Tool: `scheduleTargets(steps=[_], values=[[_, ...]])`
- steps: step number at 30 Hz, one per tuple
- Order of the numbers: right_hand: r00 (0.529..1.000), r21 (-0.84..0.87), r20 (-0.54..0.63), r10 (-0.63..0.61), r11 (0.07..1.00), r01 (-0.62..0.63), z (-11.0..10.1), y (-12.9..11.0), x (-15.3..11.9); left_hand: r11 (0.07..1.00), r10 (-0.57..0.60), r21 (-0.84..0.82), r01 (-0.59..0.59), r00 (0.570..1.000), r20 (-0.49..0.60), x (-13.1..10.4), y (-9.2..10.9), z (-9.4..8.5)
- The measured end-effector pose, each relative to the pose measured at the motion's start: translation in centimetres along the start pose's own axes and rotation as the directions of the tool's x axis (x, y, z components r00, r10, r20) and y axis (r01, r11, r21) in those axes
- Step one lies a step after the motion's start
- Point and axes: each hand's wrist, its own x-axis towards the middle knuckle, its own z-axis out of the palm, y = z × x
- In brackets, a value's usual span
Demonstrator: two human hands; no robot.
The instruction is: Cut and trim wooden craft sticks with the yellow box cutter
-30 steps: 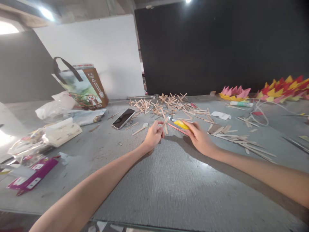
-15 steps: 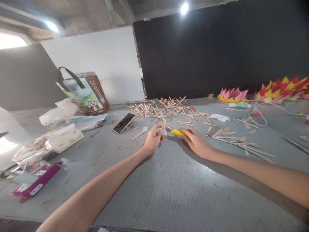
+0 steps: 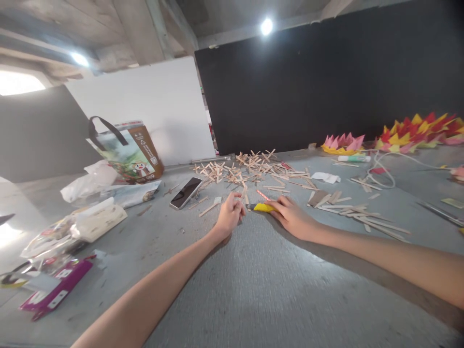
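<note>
From my remote seat, I have the right hand (image 3: pixel 292 220) clamped on a yellow utility knife (image 3: pixel 264 208), its grey nose pointing toward nine o'clock. The left hand (image 3: pixel 229 215) sits just beyond that nose, fingers curled in. A wooden craft stick (image 3: pixel 247 197) stands between the hands, close to the left fingertips; I cannot tell whether they pinch it. A narrow red strip (image 3: pixel 261 194) reaches up beside the right fingers.

To cut cleanly, I judge that I should brace the stick flat, tuck the left fingertips clear of the blade line, and press lightly, letting thin wood part without splintering.

Taking the hands as the dial's centre, a tangled heap of pale, flat sticks (image 3: pixel 250 166) lies at twelve o'clock, and a loose fan of longer sticks (image 3: pixel 362 217) at three. A glossy, rectangular smartphone (image 3: pixel 186 193) rests toward ten, with a printed carrier bag (image 3: pixel 139 154) farther out. Spiky folded-paper petals (image 3: pixel 342 143) stand around two. The grey tabletop (image 3: pixel 232 290) looks finely ribbed, with a dull sheen.
</note>
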Motion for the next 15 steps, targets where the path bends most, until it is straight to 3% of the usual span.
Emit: scheduleTargets(steps=[15], values=[[1.000,0.017,-0.020,0.010,1.000,-0.010,0.01,0.04,0.02,0.996,-0.045,-0.084,0.043,0.999,-0.027,-0.10,0.25,0.27]])
